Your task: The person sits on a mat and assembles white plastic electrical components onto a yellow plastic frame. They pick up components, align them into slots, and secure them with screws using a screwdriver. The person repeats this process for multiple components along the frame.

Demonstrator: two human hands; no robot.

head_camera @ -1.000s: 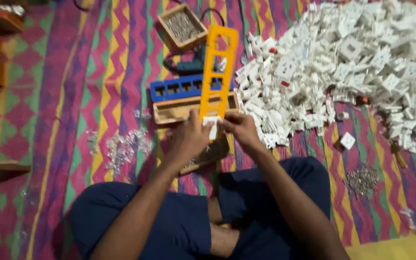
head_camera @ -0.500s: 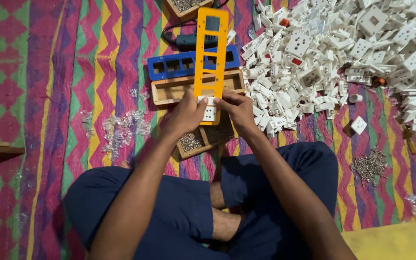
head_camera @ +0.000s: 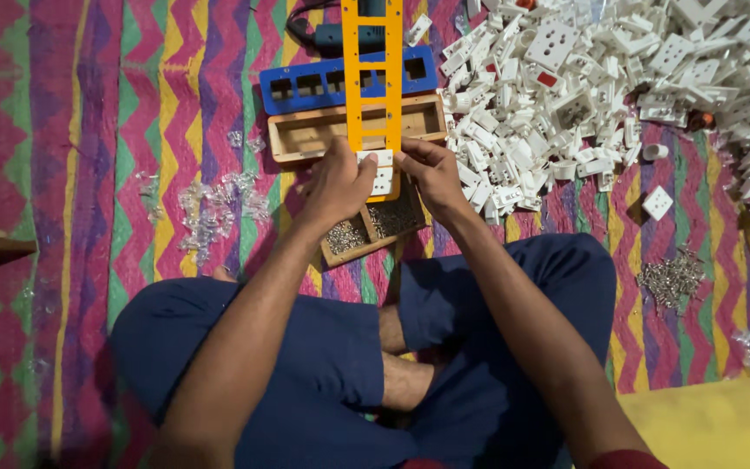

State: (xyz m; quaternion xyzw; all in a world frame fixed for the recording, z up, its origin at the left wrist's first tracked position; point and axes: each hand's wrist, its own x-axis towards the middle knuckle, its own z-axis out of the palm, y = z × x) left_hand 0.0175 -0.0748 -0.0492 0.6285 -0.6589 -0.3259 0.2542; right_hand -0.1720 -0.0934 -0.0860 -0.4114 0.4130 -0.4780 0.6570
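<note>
I sit cross-legged on a zigzag-patterned mat. A long orange ladder-shaped frame (head_camera: 372, 69) lies in front of me, pointing away. At its near end sits a white switch part (head_camera: 382, 177). My left hand (head_camera: 338, 184) and my right hand (head_camera: 427, 171) both grip that near end, fingers pinching the white part from either side. Under my hands a small wooden tray (head_camera: 366, 234) holds two heaps of small metal screws.
A blue slotted plate (head_camera: 305, 84) and a wooden box frame (head_camera: 305, 137) lie under the orange frame. A big heap of white plastic switch parts (head_camera: 618, 78) fills the upper right. Loose screws (head_camera: 672, 280) lie right; clear plastic bits (head_camera: 214, 207) lie left.
The view has shifted so the frames and the white heap sit higher in the picture. Both hands stay on the near end of the orange frame.
</note>
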